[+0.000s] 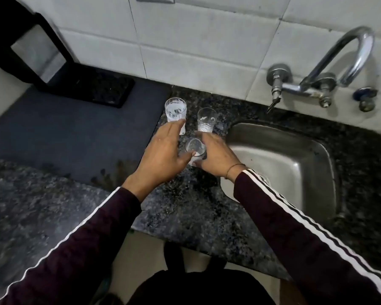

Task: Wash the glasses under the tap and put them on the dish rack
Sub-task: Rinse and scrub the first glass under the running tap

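Observation:
Three clear patterned glasses stand on the dark granite counter just left of the sink. The left glass (175, 111) and the back glass (207, 119) have white residue inside. My right hand (218, 158) is wrapped around the near glass (195, 150), which has a milky film at its bottom. My left hand (163, 155) is spread, with its fingertips at the base of the left glass and its thumb against the near glass. The chrome tap (348, 60) juts from the tiled wall at the right, and I see no water running.
The steel sink (295, 164) lies to the right, with a white dish (227, 191) at its near left corner under my right sleeve. A dark grey mat (75, 133) covers the counter at left. On it stands a black appliance with a drip tray (97, 91).

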